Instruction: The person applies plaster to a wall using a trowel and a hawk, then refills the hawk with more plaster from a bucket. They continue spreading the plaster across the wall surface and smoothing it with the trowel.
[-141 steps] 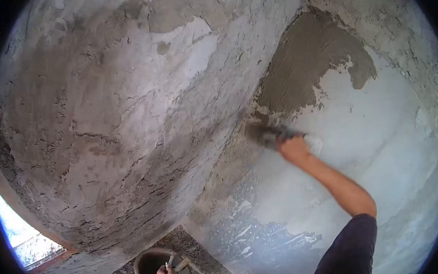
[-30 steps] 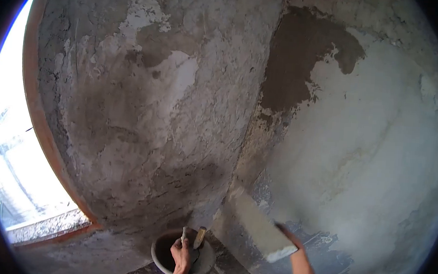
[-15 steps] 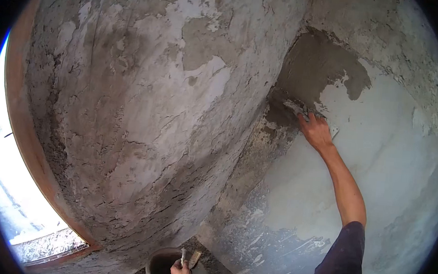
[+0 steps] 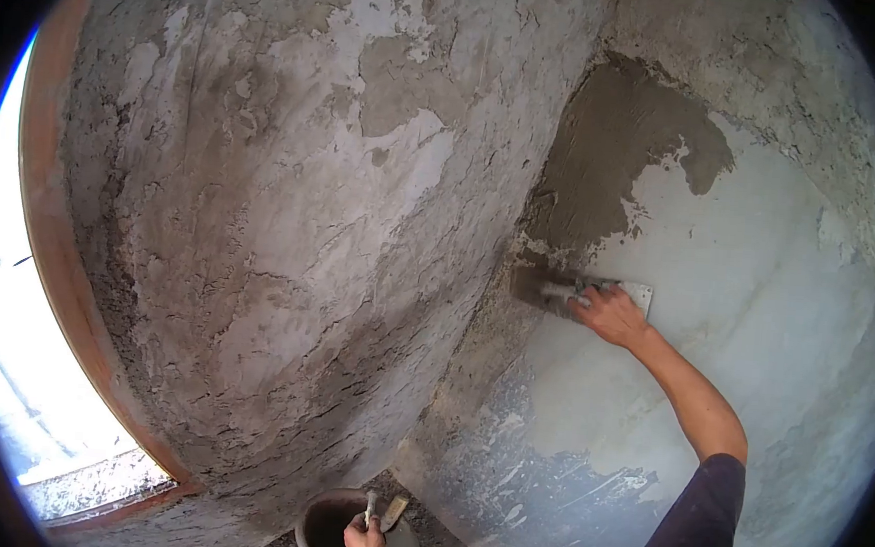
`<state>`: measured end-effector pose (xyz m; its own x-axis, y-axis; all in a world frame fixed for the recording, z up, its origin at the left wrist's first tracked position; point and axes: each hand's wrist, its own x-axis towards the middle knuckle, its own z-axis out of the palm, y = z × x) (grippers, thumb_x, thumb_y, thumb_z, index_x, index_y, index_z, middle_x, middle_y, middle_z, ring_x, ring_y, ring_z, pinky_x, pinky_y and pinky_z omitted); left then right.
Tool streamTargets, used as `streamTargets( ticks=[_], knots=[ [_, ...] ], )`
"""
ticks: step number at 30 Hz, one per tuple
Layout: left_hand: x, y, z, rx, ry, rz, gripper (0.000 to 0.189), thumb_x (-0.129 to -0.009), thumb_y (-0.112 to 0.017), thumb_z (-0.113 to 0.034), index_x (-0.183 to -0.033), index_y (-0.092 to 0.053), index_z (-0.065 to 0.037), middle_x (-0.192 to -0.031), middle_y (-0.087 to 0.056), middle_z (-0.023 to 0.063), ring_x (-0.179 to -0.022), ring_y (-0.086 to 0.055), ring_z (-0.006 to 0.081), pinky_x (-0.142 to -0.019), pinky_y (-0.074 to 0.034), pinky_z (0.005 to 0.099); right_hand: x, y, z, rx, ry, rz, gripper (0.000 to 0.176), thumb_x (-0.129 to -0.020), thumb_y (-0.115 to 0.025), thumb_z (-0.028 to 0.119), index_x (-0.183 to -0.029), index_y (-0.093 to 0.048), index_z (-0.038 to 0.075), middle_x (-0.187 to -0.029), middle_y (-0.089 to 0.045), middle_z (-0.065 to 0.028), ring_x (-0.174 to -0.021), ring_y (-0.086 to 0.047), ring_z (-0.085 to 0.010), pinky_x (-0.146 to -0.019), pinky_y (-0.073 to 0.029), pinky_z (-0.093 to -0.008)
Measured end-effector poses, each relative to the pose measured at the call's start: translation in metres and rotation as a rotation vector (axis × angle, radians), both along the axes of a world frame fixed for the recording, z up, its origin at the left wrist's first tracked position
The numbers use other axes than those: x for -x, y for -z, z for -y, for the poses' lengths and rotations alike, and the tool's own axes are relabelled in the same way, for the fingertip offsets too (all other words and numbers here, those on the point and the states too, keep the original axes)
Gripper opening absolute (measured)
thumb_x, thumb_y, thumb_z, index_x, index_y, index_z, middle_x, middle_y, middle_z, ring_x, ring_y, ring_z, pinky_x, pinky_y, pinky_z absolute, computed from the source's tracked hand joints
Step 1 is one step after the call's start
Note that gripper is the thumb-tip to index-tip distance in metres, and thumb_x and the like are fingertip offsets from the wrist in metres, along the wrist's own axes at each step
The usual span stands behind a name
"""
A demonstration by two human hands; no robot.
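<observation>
My right hand (image 4: 612,315) is wrapped round the handle of a plastering trowel (image 4: 639,294), whose flat blade lies against the wall near the corner. Just above the blade spreads a patch of dark wet plaster (image 4: 606,133), ragged where it meets the smooth grey wall (image 4: 708,280). Low in the view, my left hand (image 4: 364,546) is closed on a tool with a pale handle (image 4: 371,505); the rest of that tool is hidden or too small to make out. Behind this hand stands a round bucket (image 4: 314,527) with dark contents.
A rough, cracked plaster wall (image 4: 258,263) fills the left side and meets the smoother wall at a corner. Far left is a bright opening with a brown frame (image 4: 47,179). A wooden-looking piece (image 4: 395,513) shows at the bucket's rim.
My right hand has moved the trowel down along the corner, from the lower part of the wet patch to just below it. The left hand has barely shifted.
</observation>
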<state>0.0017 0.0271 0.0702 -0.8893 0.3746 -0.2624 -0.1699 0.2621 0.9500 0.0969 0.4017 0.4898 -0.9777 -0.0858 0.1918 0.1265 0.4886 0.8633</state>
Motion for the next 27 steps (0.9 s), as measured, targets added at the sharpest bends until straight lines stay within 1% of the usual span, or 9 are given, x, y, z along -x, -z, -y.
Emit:
streamTargets(
  ticks=[2,3,7,11,15,17,19,23,27],
  knots=[
    [-0.001,-0.008,0.001,-0.04,-0.055,0.131,0.023,-0.084,-0.057,-0.013,-0.095,-0.062,0.007,-0.077,-0.063,0.0067,-0.07,-0.054,0.0111,-0.065,-0.043,0.0278,0.0,-0.018,0.001,0.005,-0.075,-0.027,0.032,-0.078,-0.053,0.017,-0.109,-0.061,0.016,-0.087,-0.058,-0.0116,-0.07,-0.063,-0.0239,-0.064,-0.051,-0.0362],
    [-0.004,-0.01,0.003,-0.131,-0.052,0.119,0.022,-0.084,-0.057,-0.012,-0.093,-0.062,0.007,-0.076,-0.062,0.0057,-0.07,-0.054,0.0104,-0.065,-0.043,0.0273,0.005,-0.034,-0.002,-0.049,-0.028,-0.073,0.032,-0.077,-0.054,0.017,-0.108,-0.061,0.017,-0.087,-0.059,-0.0108,-0.072,-0.063,-0.0237,-0.065,-0.05,-0.0358],
    [-0.007,-0.007,0.005,-0.135,-0.095,0.088,0.022,-0.083,-0.057,-0.012,-0.093,-0.062,0.007,-0.076,-0.063,0.0058,-0.07,-0.054,0.0102,-0.065,-0.043,0.0273,0.018,-0.094,-0.004,-0.1,0.064,-0.057,0.031,-0.075,-0.056,0.018,-0.106,-0.063,0.018,-0.088,-0.059,-0.0107,-0.074,-0.062,-0.0246,-0.067,-0.05,-0.0366],
    [-0.009,-0.005,0.0,-0.087,-0.116,0.074,0.023,-0.083,-0.058,-0.013,-0.094,-0.062,0.006,-0.075,-0.063,0.0074,-0.07,-0.055,0.0117,-0.066,-0.044,0.0284,0.035,-0.141,-0.009,-0.096,0.019,-0.036,0.031,-0.077,-0.058,0.019,-0.107,-0.063,0.018,-0.089,-0.059,-0.0112,-0.076,-0.061,-0.0267,-0.07,-0.049,-0.0393],
    [-0.016,-0.004,-0.003,-0.04,-0.173,0.084,0.024,-0.083,-0.059,-0.014,-0.096,-0.062,0.006,-0.076,-0.064,0.0094,-0.07,-0.057,0.0133,-0.067,-0.045,0.0297,0.058,-0.183,-0.005,-0.078,0.15,0.017,0.03,-0.08,-0.059,0.021,-0.11,-0.062,0.018,-0.093,-0.06,-0.0118,-0.083,-0.061,-0.031,-0.075,-0.048,-0.042],
    [-0.022,-0.004,-0.007,-0.068,-0.191,0.058,0.024,-0.083,-0.059,-0.014,-0.096,-0.062,0.006,-0.076,-0.064,0.0095,-0.07,-0.057,0.0133,-0.067,-0.045,0.0298,0.064,-0.2,-0.001,-0.101,0.158,0.04,0.03,-0.081,-0.059,0.021,-0.111,-0.062,0.018,-0.095,-0.06,-0.0117,-0.085,-0.061,-0.0316,-0.075,-0.048,-0.0421],
    [-0.027,-0.014,-0.009,-0.126,-0.259,0.105,0.024,-0.08,-0.057,-0.014,-0.092,-0.062,0.007,-0.076,-0.066,0.0154,-0.071,-0.062,0.0204,-0.069,-0.046,0.0326,0.068,-0.213,0.004,-0.06,0.243,0.024,0.031,-0.081,-0.059,0.021,-0.111,-0.061,0.017,-0.094,-0.061,-0.0127,-0.088,-0.06,-0.0317,-0.076,-0.048,-0.0418],
    [-0.031,-0.005,-0.017,-0.114,-0.283,0.114,0.024,-0.08,-0.057,-0.012,-0.092,-0.062,0.008,-0.074,-0.065,0.014,-0.069,-0.061,0.0183,-0.067,-0.046,0.0319,0.061,-0.238,0.02,-0.107,0.26,-0.048,0.03,-0.081,-0.059,0.02,-0.111,-0.062,0.017,-0.092,-0.061,-0.0127,-0.087,-0.061,-0.0307,-0.076,-0.048,-0.0418],
    [-0.033,-0.007,-0.021,-0.111,-0.332,0.107,0.024,-0.08,-0.057,-0.014,-0.091,-0.062,0.006,-0.072,-0.064,0.0139,-0.068,-0.06,0.018,-0.066,-0.046,0.0319,0.049,-0.24,0.006,-0.215,0.12,-0.218,0.03,-0.081,-0.056,0.017,-0.111,-0.061,0.016,-0.09,-0.061,-0.0157,-0.079,-0.063,-0.0322,-0.069,-0.051,-0.0428]
  ],
)
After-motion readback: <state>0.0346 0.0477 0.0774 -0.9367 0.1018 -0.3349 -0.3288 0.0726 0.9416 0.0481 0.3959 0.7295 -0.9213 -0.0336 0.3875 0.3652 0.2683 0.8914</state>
